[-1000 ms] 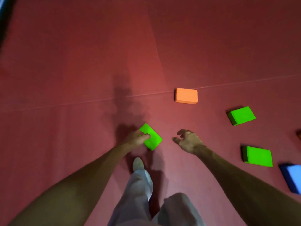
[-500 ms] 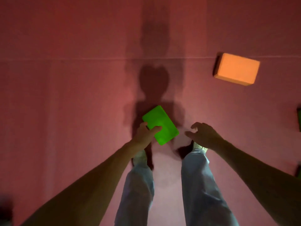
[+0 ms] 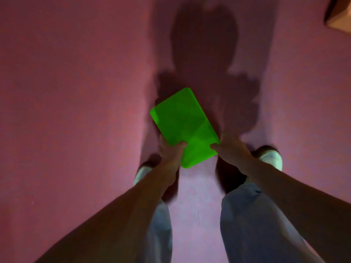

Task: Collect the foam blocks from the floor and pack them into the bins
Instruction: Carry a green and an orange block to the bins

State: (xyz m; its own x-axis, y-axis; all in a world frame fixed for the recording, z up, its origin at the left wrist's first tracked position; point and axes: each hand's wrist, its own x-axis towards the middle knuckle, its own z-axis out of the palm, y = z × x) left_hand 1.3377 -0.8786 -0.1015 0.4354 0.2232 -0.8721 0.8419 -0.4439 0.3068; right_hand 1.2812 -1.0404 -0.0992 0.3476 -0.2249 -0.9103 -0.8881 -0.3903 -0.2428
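Holding the block [image 3: 182, 124] out in front of the legs, approx flat; it looks lifted off the floor [image 3: 76, 111]. L hand [image 3: 170, 150] grips the near-left edge, thumb on top, fingers round the side. R hand [image 3: 230, 149] sits at the near-right corner w/ thumb tip on the top face; can't tell if its fingers clamp underneath. No bin in view, so packing isn't done yet.

Risks, my guess:
- Foam is light & squashy and both holds are at one end, so the far end may dip and twist out if the L thumb slackens.
- View is aimed down, so feet could catch the orange block [image 3: 340, 19] at top right.
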